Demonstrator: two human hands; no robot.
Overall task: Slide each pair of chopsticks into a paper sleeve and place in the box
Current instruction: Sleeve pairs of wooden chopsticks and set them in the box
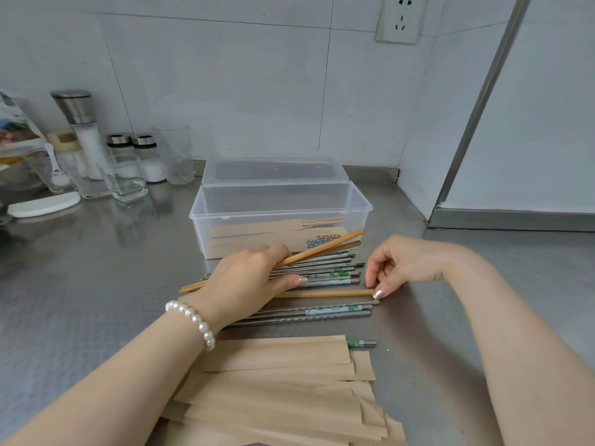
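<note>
- Worktop (96,284): stainless steel, back edge met the tiled wall (225,75); on the right a white panel with a metal trim strip (476,101) closed it off.
- Open room: bare steel left of the hands and to the right of the chopstick pile.
- Back-left corner crowded: grinder (80,130), two shakers (135,156), glasses (175,152), a white lid (45,204) lying flat.
- Box (280,217): clear plastic, lid hinged open against the wall, sat mid-worktop just behind the loose chopsticks. Inside: several sleeved pairs (273,230) lying lengthwise, wooden ends poking out on the right.
- Left hand (248,281): curled around a wooden pair (322,251), tips angled up-right over the box's front edge.
- Right hand (399,265): fingers bent, thumb and fingertip pinching the end of a single wooden chopstick (322,293) that lay flat on the worktop.
- Metal chopsticks (322,312): loose rows under and between the hands, some with green-printed bands.
- Paper sleeves (280,387): brown stack fanned at the near edge, one metal chopstick end (362,343) sticking out from its right side.
</note>
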